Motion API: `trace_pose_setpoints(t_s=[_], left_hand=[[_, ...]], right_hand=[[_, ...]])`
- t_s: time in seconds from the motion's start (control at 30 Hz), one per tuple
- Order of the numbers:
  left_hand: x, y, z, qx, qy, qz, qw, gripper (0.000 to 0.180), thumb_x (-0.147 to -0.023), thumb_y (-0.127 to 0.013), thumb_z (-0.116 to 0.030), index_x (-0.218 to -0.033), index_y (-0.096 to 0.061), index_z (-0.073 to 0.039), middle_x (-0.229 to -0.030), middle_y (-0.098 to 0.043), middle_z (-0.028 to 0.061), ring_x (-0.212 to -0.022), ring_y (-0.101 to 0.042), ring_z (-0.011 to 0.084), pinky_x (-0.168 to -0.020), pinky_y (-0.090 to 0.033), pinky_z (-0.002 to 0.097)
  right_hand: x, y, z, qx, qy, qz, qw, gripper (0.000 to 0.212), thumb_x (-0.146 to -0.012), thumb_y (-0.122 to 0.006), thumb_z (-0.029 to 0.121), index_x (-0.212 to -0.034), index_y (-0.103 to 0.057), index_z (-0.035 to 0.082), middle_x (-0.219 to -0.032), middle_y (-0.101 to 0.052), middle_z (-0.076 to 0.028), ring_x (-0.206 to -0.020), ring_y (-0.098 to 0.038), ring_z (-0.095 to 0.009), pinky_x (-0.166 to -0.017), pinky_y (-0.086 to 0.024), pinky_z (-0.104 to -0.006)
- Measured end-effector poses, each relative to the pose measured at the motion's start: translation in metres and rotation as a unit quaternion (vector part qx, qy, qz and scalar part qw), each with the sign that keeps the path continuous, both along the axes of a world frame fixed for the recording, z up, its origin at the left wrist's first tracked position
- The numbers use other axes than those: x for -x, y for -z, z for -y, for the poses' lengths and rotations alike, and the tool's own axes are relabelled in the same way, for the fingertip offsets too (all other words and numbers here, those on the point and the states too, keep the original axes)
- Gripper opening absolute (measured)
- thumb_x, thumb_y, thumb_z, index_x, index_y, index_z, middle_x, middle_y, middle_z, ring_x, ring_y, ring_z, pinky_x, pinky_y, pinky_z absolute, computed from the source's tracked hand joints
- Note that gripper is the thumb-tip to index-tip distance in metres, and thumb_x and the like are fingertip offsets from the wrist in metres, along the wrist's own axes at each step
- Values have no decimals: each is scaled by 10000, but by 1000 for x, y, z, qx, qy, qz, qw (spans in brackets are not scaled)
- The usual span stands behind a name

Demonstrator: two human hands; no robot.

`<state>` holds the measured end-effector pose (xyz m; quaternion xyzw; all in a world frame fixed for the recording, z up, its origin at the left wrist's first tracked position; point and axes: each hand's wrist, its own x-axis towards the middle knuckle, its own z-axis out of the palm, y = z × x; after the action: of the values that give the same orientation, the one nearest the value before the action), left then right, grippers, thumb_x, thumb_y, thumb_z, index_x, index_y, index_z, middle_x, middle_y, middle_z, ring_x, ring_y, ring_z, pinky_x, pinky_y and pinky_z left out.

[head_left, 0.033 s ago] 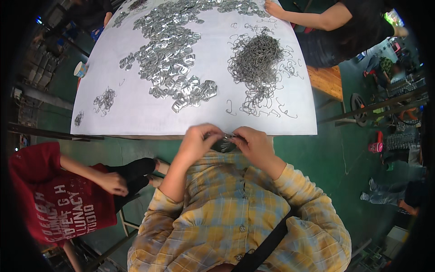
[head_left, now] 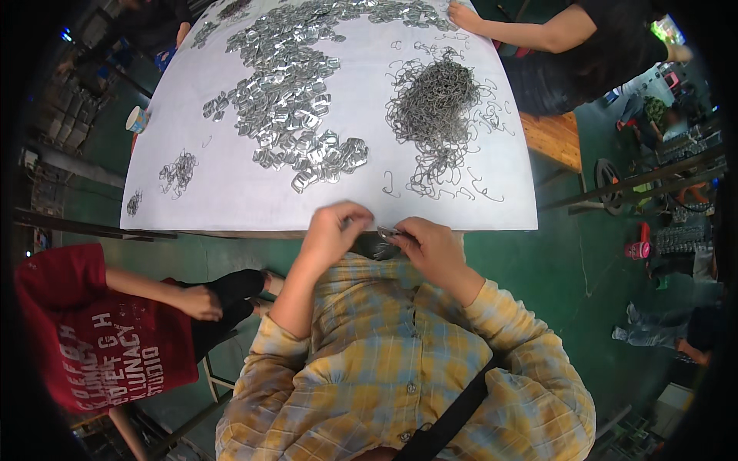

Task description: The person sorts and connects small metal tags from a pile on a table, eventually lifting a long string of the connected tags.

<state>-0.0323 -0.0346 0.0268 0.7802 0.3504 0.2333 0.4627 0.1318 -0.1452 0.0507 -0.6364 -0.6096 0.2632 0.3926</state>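
My right hand (head_left: 423,240), at the table's near edge, pinches a small silvery metal piece (head_left: 387,231) between thumb and fingers. Just left of it is my left hand (head_left: 334,230), apart from the piece, its fingers curled and its fingertips smeared by motion. Whether anything thin is in them I cannot tell. Beyond my hands a long heap of flat, shiny metal pieces (head_left: 284,100) runs across the white-covered table (head_left: 254,207). To its right lies a tangled pile of bent wire hooks (head_left: 434,100), with loose ones scattered around.
Smaller clumps of wire (head_left: 178,175) lie at the table's left, near a paper cup (head_left: 137,119) at its edge. A person in a red shirt (head_left: 108,330) is close on my left. Another person's arm (head_left: 523,34) rests on the far right. A wooden bench (head_left: 555,138) stands beside the table.
My left hand has drawn back to the left and slightly up, away from the metal piece that both hands were touching. My right hand keeps its place.
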Motion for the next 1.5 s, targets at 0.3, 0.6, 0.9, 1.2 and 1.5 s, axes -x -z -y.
trace_pose_setpoints(t_s=[0.3, 0.6, 0.9, 1.2, 1.5], left_hand=[[-49, 17, -64, -378, -29, -80, 922, 214, -742, -647, -60, -956, -642, -54, -991, -618, 108, -1004, -549, 284, -845, -420, 379], [-114, 27, -84, -298, -64, -49, 951, 394, -746, -673, -179, -1107, -584, -46, -1115, -568, 147, -1014, -526, 329, -890, -416, 426], [-173, 0, -56, -190, 134, -48, 971, 354, -762, -664, -164, -1106, -593, -123, -1030, -593, 131, -991, -548, 327, -840, -454, 384], [-143, 41, -100, -350, 8, -97, 932, 399, -742, -502, 41, -1118, -585, -62, -1218, -529, 123, -1142, -476, 290, -922, -394, 393], [-129, 29, -92, -388, 144, -128, 901, 300, -666, -552, 38, -938, -613, -72, -1010, -589, 98, -943, -549, 291, -800, -442, 387]], right_hand=[[-2, 12, 10, -42, -11, 0, 999, 138, -808, -623, 162, -844, -570, 40, -789, -591, -108, -676, -582, -316, -579, -452, -399], [-9, 23, 18, -46, -15, 18, 999, 121, -827, -601, 179, -844, -565, 65, -769, -579, -102, -670, -584, -309, -567, -456, -396], [-7, 40, 23, -46, -19, 4, 999, 127, -828, -605, 189, -862, -572, 71, -789, -588, -105, -668, -586, -312, -563, -462, -396], [-3, 38, 20, -55, -19, -8, 998, 124, -826, -602, 182, -863, -574, 67, -791, -588, -109, -664, -582, -323, -567, -462, -407], [0, 44, 18, -66, -22, 17, 997, 124, -821, -603, 177, -848, -555, 67, -779, -578, -107, -694, -584, -323, -582, -464, -409]])
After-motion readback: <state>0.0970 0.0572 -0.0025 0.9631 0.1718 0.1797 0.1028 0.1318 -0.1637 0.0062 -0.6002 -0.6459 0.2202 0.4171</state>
